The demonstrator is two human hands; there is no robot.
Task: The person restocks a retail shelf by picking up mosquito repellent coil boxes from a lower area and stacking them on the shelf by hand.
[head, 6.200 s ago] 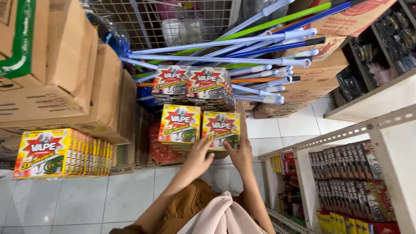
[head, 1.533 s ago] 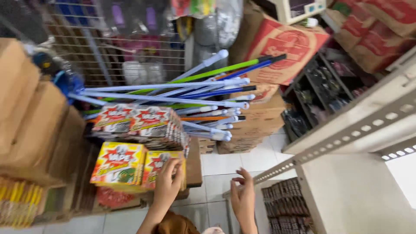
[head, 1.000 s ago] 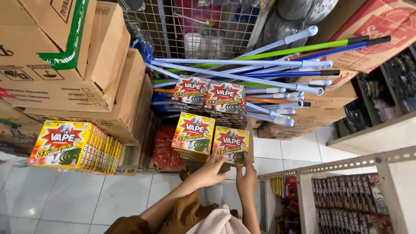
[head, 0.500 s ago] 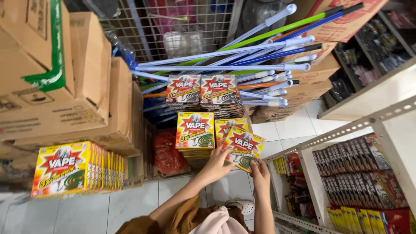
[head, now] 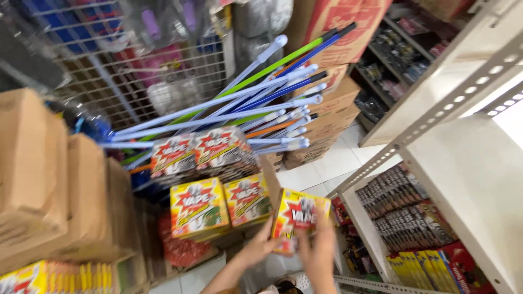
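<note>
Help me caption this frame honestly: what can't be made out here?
Head view only:
- Right hand: motion blur hides its grip on the yellow box.
- Left hand: fingers partly behind that box.
- Yellow packs: cut by the bottom edge.
- Shelf goods: too blurred to identify.

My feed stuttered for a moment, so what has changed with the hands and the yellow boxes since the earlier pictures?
Both hands, left hand and right hand, have pulled one yellow box off the stack and swung it right, away from the other yellow boxes. The red-topped boxes, the bundle of long handles and the cardboard cartons stayed put.
</note>
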